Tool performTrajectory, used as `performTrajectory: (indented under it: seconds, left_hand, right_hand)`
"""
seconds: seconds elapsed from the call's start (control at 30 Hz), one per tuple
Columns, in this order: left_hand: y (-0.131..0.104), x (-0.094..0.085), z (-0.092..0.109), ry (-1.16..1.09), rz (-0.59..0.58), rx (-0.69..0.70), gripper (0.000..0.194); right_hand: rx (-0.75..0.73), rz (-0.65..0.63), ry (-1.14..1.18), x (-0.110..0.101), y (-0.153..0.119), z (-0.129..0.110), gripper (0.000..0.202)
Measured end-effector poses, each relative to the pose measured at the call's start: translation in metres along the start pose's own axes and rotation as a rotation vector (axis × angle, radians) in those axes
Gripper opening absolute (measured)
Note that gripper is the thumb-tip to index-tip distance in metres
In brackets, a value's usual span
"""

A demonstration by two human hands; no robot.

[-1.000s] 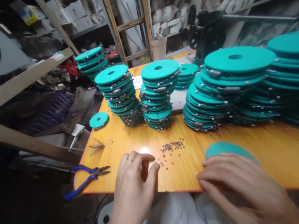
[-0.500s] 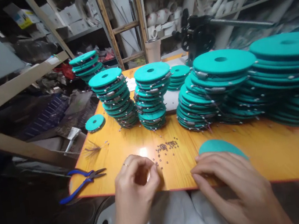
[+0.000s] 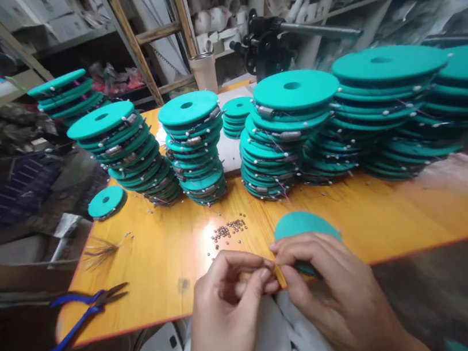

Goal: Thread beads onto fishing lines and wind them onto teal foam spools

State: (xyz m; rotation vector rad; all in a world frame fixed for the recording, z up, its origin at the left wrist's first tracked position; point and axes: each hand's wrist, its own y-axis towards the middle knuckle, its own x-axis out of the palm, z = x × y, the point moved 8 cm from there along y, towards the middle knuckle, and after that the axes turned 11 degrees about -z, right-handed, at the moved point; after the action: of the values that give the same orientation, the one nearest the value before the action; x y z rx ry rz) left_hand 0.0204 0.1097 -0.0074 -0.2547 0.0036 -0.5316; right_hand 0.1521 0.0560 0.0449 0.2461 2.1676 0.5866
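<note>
Two hands met at the lower middle of the frame: your left hand point(image 3: 228, 292) and your right hand point(image 3: 319, 285) had come together at the near edge of the orange table point(image 3: 396, 216), where half a second ago they were well apart, the left near the small beads point(image 3: 228, 230) and the right flat on the single teal disc point(image 3: 299, 225). Now the fingertips of both hands touched each other, each hand closed narrow in a pinch. I think something very small was held between them, maybe one bead or a thin line, but it was too small to tell. The teal disc lay just behind your right hand, partly covered by its fingers. The loose beads were a little above your left hand, in the centre of the frame, and were not touched any more. From this change I judge that you had finished picking from the pile and moved to fine work with both hands. Across the upper half of the frame stood the stacks of teal discs point(image 3: 195, 146). The blue pliers point(image 3: 75, 317) lay at the lower left, untouched, well apart from your hands.
</note>
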Motion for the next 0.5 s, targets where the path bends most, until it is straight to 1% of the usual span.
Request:
performTrajectory:
  seconds: [0.13, 0.3, 0.5]
  left_hand:
    - [0.0003, -0.0001, -0.0001, -0.061, 0.013, 0.016, 0.014]
    - [0.0003, -0.0001, 0.0020, -0.033, 0.008, 0.041, 0.011]
    - [-0.0005, 0.0016, 0.0045, -0.008, -0.004, 0.050, 0.012]
  right_hand:
    - [0.005, -0.005, 0.009, -0.0017, 0.0015, -0.0002, 0.011]
    - [0.008, -0.015, 0.043, -0.0004, 0.0000, 0.0002, 0.010]
    - [0.013, -0.026, 0.036, 0.0007, 0.0004, 0.0002, 0.010]
